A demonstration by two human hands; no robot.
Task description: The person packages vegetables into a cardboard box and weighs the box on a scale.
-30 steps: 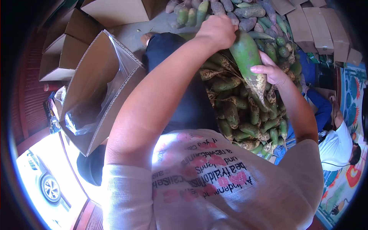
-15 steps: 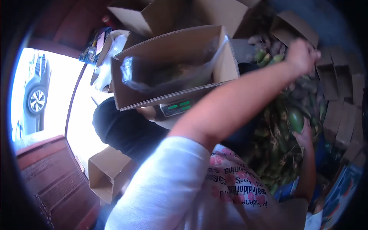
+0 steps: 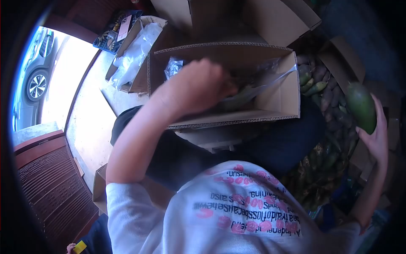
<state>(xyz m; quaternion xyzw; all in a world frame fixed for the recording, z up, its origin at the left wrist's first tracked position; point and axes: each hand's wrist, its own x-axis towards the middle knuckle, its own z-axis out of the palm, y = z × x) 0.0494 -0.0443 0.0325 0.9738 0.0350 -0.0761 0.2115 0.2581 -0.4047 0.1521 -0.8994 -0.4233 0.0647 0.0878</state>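
Over the open cardboard box [image 3: 277, 115] is my left hand [image 3: 205, 82], with its fingers curled downward and slightly blurred. Whatever those fingers hold, if anything, is hidden beneath the hand. Clear plastic lining [image 3: 275, 76] shows inside the box, and some greenish contents lie dimly below the hand. To the right, my right hand [image 3: 376, 135] grips a large green mango [image 3: 361, 106] from its side and lower end, raised above the pile. The pile [image 3: 334, 106] beside my leg holds many green and brownish fruits.
Another cardboard box with plastic [image 3: 137, 55] stands at upper left, near a patterned tray [image 3: 116, 31]. Larger open boxes [image 3: 275, 21] stand behind. A person's hand with a yellow object [image 3: 79, 247] shows at lower left. A car [image 3: 38, 84] is outside.
My left hand has moved from over the pile on the right to over the box. My right hand has lifted the green mango up from the pile. The view has shifted.
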